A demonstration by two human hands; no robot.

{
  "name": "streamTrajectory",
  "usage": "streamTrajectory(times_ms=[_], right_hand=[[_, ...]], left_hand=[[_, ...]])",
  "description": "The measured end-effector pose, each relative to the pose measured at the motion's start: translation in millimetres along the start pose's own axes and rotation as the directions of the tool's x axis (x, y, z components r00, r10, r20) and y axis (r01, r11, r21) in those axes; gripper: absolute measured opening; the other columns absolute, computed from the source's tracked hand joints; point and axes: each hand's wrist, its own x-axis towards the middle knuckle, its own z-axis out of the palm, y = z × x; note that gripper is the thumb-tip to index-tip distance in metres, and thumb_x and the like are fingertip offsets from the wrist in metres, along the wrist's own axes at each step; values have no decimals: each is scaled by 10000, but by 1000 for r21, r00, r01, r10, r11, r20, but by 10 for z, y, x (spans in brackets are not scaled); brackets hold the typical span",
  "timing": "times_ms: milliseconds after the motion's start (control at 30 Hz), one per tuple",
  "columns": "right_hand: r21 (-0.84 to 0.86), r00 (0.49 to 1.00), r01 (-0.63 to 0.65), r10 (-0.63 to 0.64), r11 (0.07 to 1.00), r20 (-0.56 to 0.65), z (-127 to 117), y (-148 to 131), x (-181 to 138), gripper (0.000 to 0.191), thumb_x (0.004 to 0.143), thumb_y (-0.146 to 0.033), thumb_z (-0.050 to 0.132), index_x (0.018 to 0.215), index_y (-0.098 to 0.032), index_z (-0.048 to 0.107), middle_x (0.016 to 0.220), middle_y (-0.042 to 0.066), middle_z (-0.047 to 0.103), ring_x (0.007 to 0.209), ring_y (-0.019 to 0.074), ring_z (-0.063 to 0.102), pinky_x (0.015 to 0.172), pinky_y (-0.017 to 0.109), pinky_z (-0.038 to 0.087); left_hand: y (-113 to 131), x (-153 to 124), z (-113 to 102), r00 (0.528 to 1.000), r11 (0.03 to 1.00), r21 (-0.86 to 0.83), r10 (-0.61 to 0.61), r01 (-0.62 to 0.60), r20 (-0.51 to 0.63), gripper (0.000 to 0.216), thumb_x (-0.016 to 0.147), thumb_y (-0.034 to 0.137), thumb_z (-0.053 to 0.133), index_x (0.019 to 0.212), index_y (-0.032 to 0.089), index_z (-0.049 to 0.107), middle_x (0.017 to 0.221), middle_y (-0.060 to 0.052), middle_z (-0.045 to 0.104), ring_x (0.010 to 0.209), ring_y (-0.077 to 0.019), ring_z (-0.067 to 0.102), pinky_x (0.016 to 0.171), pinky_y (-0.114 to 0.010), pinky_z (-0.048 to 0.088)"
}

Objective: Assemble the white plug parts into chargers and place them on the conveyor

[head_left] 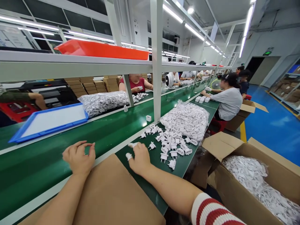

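My left hand [81, 157] hovers above the near edge of the green conveyor belt [53, 153]. Its thumb and index finger curl into a ring with their tips meeting, and nothing shows between them. Over the green work surface, my right hand [140, 158] has thumb and index finger apart, both tips wrapped in white coverings. It holds nothing that I can see; its other fingers are partly hidden. Just beyond it lie several loose white plug adapters [172, 164] with metal pins. They spread from a clear plastic bag [187, 120] full of similar white pieces.
Brown cardboard [117, 193] lies under my forearms. A white upright post [156, 62] and overhead shelf rise ahead. One white piece [148, 118] sits on the belt. At right stands an open carton [260, 187] of bagged parts. Across the belt are a blue-rimmed tray [51, 120] and co-workers.
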Motion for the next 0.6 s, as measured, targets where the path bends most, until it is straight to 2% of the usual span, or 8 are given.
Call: streamTrajectory(times_ms=[100,167,233,300,400,500,600], right_hand=[[-195,972,-217,193,957,-133,-217,163,147,458,921,-335,669,1332,-135,637,1426,217,555,1442,422,410,1197,604,294],[-289,932,-361,340,887,-123,-275,259,213,537,883,-348,725,1352,-108,621,1509,268,490,1530,512,256,1198,705,184],[-357,901,-420,431,834,-51,-267,315,242,620,880,-368,738,1410,-86,583,1553,294,455,1547,561,185,1173,748,160],[-398,909,-377,416,836,13,-234,327,236,626,893,-359,725,1434,-85,569,1565,282,460,1553,532,207,1192,713,168],[-419,952,-249,300,873,59,-214,291,199,522,880,-266,723,1368,-111,621,1510,235,528,1505,419,350,1210,590,247],[-425,969,-163,225,890,99,-242,249,174,423,860,-196,719,1277,-138,683,1397,185,602,1356,363,481,1109,502,380],[-401,974,-110,180,909,139,-262,237,175,366,871,-136,669,1232,-170,720,1298,154,642,1256,343,512,973,437,446]], left_hand=[[-14,18,-16,1000,1000,-26,-5,5,-8,298,879,502,669,782,224,626,1036,-135,711,1112,-368,615,1038,-543,382],[-27,30,-25,1000,1000,-16,5,-5,-21,318,883,511,664,765,219,619,1014,-143,710,1116,-373,615,1028,-543,389],[-33,38,-28,999,1000,-7,22,-23,-23,327,916,498,626,756,214,610,1012,-153,714,1115,-367,617,1026,-538,394],[-28,41,-26,999,999,-11,46,-46,-18,327,941,477,592,751,211,600,1001,-152,715,1070,-347,632,1025,-532,402],[-5,40,-27,997,997,-20,74,-74,6,299,949,446,588,766,209,598,1006,-139,714,1013,-317,651,1034,-520,415],[24,37,-37,996,996,-30,81,-80,33,272,949,422,593,787,204,606,1022,-136,710,1023,-310,648,1046,-514,412],[46,36,-46,993,994,-35,102,-100,52,265,958,418,582,817,196,615,1049,-149,699,1040,-309,630,1046,-504,396]])
